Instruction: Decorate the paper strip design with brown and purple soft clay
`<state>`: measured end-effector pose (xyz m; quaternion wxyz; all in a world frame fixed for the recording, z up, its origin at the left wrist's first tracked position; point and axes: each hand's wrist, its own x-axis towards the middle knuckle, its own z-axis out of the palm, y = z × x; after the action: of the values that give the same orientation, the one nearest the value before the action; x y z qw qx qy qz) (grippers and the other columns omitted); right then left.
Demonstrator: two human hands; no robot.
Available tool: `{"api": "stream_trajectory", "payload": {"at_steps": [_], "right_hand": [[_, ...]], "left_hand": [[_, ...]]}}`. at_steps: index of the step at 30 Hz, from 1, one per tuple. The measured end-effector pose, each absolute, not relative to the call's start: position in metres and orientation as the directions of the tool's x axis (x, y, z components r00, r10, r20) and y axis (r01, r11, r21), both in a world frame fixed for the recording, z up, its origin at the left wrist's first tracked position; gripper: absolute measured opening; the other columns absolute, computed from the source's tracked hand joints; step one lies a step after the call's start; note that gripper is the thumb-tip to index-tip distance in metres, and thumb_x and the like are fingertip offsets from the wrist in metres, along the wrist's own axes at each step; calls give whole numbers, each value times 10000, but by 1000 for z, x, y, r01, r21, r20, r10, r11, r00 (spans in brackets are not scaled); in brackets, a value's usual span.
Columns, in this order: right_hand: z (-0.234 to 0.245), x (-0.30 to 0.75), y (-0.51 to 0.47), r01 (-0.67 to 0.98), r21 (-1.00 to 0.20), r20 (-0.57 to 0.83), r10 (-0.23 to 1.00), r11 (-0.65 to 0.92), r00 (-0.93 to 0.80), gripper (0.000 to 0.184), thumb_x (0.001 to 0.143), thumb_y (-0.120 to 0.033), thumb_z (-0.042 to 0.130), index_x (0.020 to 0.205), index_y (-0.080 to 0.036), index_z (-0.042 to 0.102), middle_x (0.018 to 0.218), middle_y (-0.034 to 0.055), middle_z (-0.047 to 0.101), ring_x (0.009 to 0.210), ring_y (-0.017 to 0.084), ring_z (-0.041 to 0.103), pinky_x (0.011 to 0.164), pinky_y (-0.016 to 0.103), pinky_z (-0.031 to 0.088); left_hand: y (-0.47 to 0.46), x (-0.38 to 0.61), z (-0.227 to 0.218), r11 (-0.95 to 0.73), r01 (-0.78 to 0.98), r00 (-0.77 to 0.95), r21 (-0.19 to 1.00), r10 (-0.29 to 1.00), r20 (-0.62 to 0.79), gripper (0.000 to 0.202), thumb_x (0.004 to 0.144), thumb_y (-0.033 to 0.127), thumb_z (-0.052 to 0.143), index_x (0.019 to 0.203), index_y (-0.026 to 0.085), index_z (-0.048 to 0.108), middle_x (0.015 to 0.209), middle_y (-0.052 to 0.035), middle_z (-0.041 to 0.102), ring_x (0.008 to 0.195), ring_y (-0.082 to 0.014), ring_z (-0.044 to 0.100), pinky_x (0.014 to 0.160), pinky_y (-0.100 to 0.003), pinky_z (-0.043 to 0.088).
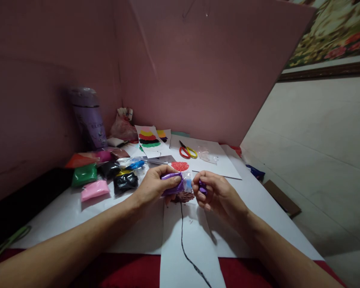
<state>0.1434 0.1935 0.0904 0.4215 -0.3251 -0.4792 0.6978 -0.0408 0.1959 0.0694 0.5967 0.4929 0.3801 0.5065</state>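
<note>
Between its thumb and fingers, my left hand (158, 181) grips a clear packet of purple clay (173, 185), its mouth pointing right. My right hand (217, 190) is closed on a small lump of purple clay (202, 187), just right of the packet. Under both hands lies a narrow white card (187, 244). It bears a red textured patch (180, 165), a brown patch (184, 196) partly hidden by my left hand, and a thin black wavy line (183, 240) running down toward me.
Packets of green (84, 175), pink (95, 190) and black clay (125, 183) lie at left. Scissors (187, 151) with red and yellow handles rest on white sheets behind. A purple tumbler (90, 120) and striped clay cards (150, 140) stand or lie farther back.
</note>
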Motion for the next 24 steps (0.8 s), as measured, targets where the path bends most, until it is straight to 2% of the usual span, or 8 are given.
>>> {"api": "stream_trajectory", "payload": {"at_steps": [4, 7, 10, 14, 17, 20, 22, 24], "right_hand": [[89, 146, 196, -305, -933, -27, 884, -189, -467, 64, 674, -157, 565, 705, -139, 619, 613, 18, 588, 493, 88, 479, 455, 195, 395], [90, 146, 196, -330, -931, 4, 900, -155, -435, 107, 728, -208, 581, 723, -126, 650, 599, 19, 575, 513, 94, 487, 495, 210, 412], [90, 144, 197, -328, -935, 4, 924, -132, -383, 160, 736, -277, 697, 790, -129, 673, 670, 22, 613, 562, 100, 531, 553, 226, 458], [86, 143, 200, -300, -950, 16, 941, -91, -337, 318, 602, -276, 850, 844, -143, 692, 807, 40, 686, 629, 114, 616, 621, 252, 527], [84, 145, 201, -277, -958, 35, 934, -70, -356, 316, 645, -375, 830, 806, -135, 699, 742, 31, 677, 532, 92, 579, 507, 233, 522], [84, 147, 199, -279, -957, 35, 928, -76, -371, 284, 695, -383, 803, 776, -135, 691, 675, 4, 634, 430, 50, 455, 351, 178, 414], [85, 148, 198, -312, -947, 45, 933, -73, -356, 264, 722, -372, 789, 789, -139, 685, 672, -6, 609, 427, 37, 403, 323, 152, 352], [87, 148, 198, -351, -935, 66, 942, -57, -329, 274, 744, -393, 769, 811, -144, 680, 682, -7, 592, 448, 39, 400, 339, 147, 341]], "left_hand": [[196, -41, 70, 0, -212, 186, 977, 982, 41, 347, 656, 367, 788, 784, 133, 565, 509, 3, 597, 381, -101, 527, 308, -158, 385], [196, -42, 70, -7, -206, 187, 978, 981, 47, 346, 661, 372, 785, 784, 137, 564, 513, 3, 597, 387, -105, 529, 310, -164, 392], [195, -42, 72, -10, -213, 178, 977, 983, 49, 369, 642, 387, 797, 780, 141, 561, 520, 7, 595, 387, -107, 529, 310, -170, 391], [193, -42, 77, -9, -204, 156, 979, 987, 42, 368, 646, 392, 796, 779, 139, 564, 534, 12, 589, 398, -101, 525, 321, -170, 392], [192, -42, 79, -23, -198, 143, 980, 988, 52, 363, 648, 394, 792, 769, 139, 564, 526, 15, 579, 393, -101, 517, 317, -173, 388], [192, -41, 80, -24, -200, 141, 980, 989, 52, 350, 657, 381, 785, 774, 141, 560, 515, 11, 582, 402, -106, 528, 322, -168, 385], [191, -41, 80, -16, -200, 139, 980, 989, 44, 333, 668, 365, 777, 781, 143, 556, 512, 8, 588, 404, -104, 528, 327, -162, 380], [191, -41, 81, -10, -203, 138, 979, 990, 39, 330, 664, 354, 777, 780, 145, 551, 507, 9, 588, 396, -101, 518, 324, -162, 378]]}}
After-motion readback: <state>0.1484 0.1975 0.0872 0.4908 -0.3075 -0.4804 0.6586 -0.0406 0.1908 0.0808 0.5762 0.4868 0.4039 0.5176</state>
